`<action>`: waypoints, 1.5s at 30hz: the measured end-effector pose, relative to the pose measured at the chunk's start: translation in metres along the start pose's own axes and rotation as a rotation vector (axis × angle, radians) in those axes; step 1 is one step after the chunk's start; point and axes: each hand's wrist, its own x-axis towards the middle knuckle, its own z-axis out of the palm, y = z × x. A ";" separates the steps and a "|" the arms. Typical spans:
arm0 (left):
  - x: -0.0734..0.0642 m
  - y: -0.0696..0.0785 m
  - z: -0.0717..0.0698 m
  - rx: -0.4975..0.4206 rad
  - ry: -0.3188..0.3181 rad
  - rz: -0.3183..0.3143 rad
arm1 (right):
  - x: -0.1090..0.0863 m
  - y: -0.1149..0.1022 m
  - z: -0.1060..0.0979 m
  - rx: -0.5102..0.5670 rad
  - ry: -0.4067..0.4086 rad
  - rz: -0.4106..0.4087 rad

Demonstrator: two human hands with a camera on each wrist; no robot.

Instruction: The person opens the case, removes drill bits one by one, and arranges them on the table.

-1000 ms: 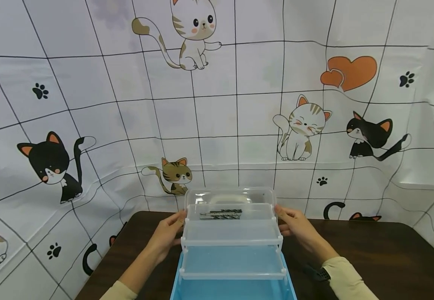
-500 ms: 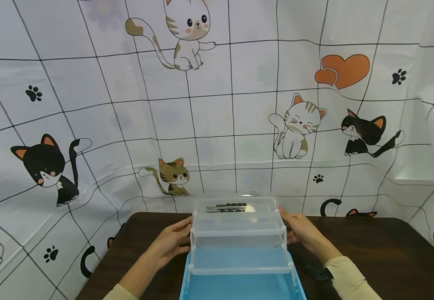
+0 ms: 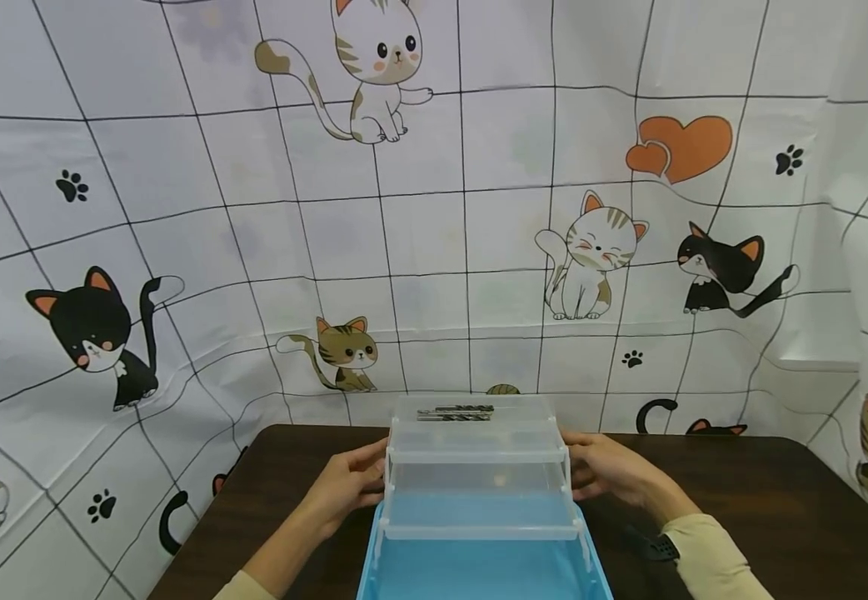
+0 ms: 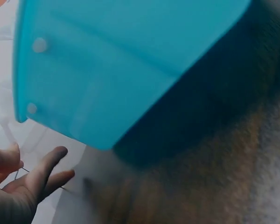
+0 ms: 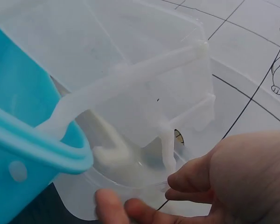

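A light-blue storage box [image 3: 486, 575] stands unfolded, with clear stepped trays [image 3: 479, 479] rising toward the back. Several dark twist drill bits [image 3: 455, 413] lie in the top tray. Behind the trays, the clear lid [image 5: 130, 175] with its pale handle [image 5: 114, 156] hangs low, mostly hidden in the head view. My right hand [image 3: 610, 467] is at the back right, its thumb and fingers around the lid's edge in the right wrist view. On the other side, my left hand [image 3: 347, 483] is beside the trays, its fingers [image 4: 49, 168] extended and apart from the box wall.
The dark brown table [image 3: 741, 508] extends on both sides of the box. Close behind it hangs a white cloth [image 3: 509, 250] with a grid and cat prints. A dark band [image 3: 662, 547] sits at the right wrist.
The clear lid has swung backward and down out of sight behind the trays. The top tray with the drill bits has moved up and back, and both hands have followed slightly.
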 end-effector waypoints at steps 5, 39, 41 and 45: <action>-0.005 -0.006 -0.001 -0.003 0.036 -0.009 | 0.004 0.008 0.002 0.041 -0.020 0.004; 0.002 -0.005 0.001 0.062 -0.079 0.029 | 0.003 0.006 -0.011 -0.062 0.046 0.025; 0.001 -0.004 0.001 0.077 -0.056 0.023 | 0.002 0.004 -0.012 -0.106 0.076 0.030; 0.000 -0.004 0.002 0.077 0.071 0.087 | -0.003 -0.005 -0.013 -0.209 0.211 0.015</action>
